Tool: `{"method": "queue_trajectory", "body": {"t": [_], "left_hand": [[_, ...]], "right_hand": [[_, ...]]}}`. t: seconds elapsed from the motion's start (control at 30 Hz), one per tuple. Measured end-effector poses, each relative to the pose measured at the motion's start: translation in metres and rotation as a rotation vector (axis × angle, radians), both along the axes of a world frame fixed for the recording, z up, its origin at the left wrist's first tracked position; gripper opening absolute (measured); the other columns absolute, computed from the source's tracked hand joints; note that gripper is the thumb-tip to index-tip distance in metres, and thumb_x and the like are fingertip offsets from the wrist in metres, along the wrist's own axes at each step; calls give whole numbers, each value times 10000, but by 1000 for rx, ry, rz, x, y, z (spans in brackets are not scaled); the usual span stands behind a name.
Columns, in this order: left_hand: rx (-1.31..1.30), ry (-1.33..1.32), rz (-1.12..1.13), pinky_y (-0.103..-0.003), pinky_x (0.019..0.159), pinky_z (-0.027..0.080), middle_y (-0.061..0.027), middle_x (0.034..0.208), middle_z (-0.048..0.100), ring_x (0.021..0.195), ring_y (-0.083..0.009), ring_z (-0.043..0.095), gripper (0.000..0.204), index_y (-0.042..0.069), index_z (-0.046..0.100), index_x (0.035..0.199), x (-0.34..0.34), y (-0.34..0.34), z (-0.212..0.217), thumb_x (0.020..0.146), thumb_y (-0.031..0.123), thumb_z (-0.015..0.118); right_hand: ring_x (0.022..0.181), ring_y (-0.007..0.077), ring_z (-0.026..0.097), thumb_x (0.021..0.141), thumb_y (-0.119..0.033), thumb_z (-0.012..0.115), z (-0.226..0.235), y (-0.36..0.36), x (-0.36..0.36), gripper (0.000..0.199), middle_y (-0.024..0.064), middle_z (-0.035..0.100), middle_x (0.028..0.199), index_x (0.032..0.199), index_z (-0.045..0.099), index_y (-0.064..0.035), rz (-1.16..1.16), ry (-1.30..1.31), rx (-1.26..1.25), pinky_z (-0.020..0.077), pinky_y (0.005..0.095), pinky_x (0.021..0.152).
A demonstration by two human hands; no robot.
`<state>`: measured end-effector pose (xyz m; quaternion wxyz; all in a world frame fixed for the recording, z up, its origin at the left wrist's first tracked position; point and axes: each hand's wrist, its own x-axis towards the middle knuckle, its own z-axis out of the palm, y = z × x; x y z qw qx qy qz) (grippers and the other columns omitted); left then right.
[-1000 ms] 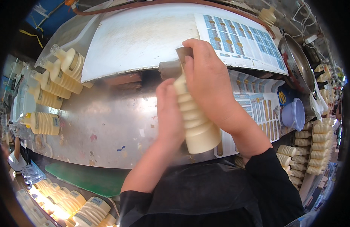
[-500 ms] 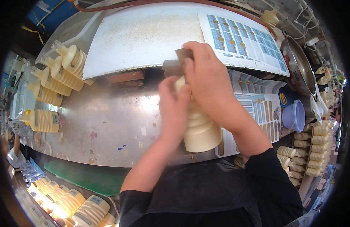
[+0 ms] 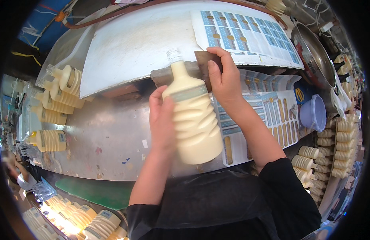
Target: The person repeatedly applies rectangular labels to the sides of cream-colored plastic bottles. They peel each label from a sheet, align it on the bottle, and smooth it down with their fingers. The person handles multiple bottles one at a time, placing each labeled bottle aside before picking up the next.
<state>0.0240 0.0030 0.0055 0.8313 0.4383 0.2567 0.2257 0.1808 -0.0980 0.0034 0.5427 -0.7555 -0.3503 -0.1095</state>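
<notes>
A cream bottle (image 3: pixel 196 130) with a wavy, ridged body and a clear threaded neck stands slightly tilted in front of me. Round its shoulder runs a grey-green label band (image 3: pixel 189 93). My left hand (image 3: pixel 160 120) is closed on the bottle's left side, thumb toward the front and some fingers hidden. To the right of the neck, my right hand (image 3: pixel 225 80) pinches a thin, dark brown flat piece (image 3: pixel 203 66), which looks like a scraper. Behind the bottle's shoulder lies a greyish block (image 3: pixel 159 77) at the white board's edge.
A white board (image 3: pixel 137 44) bears a sheet of blue labels (image 3: pixel 229 32). On the metal table (image 3: pixel 109 136) lies another label sheet (image 3: pixel 273 132). Cream bottles (image 3: pixel 53 140) stand at the left; others are stacked at the right (image 3: pixel 345 148), near a lavender bucket (image 3: pixel 313 114) and a wide pan (image 3: pixel 313 56).
My right hand has moved right, off the bottle's upper part, with the brown piece. The bottle's neck and label band now show, and my left hand has shifted left and down on its side.
</notes>
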Motion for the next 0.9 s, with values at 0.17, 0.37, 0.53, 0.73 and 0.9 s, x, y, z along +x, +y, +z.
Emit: {"method": "queue_trajectory", "body": {"t": [0.17,0.37,0.53,0.73,0.9], "left_hand": [[21,0,15,-318,961,510,-85,1273,555,1104,-154,590,380,89,442,1389,-1,2,-7,1062,247,552],[6,30,25,-336,974,517,-93,1239,623,1106,-167,619,317,63,483,1367,0,-5,7,1115,244,420],[-6,33,16,-323,949,511,-74,1209,620,1076,-147,610,321,62,488,1358,-3,-11,19,1129,255,373],[8,14,6,-318,989,482,-47,1242,598,1115,-126,579,374,68,494,1359,-5,-9,9,1119,343,414],[90,-22,-18,-336,1044,444,-130,1306,565,1190,-197,560,454,30,437,1406,0,-1,1,1093,359,459]], "right_hand": [[1081,332,654,976,-80,556,17,-3,-4,281,184,656,1174,1247,596,-17,26,88,29,506,396,956],[1099,349,645,976,-78,518,40,5,-24,270,201,650,1181,1221,598,6,58,269,14,497,419,972],[1047,399,637,951,-66,536,54,24,-39,292,216,600,1198,1233,552,7,37,-11,-137,504,474,920],[886,415,649,863,-5,618,65,52,-67,401,250,539,1103,1244,498,22,65,-261,-378,548,470,755],[913,414,646,868,3,608,66,61,-77,374,240,539,1122,1226,503,16,77,-231,-479,551,472,788]]}}
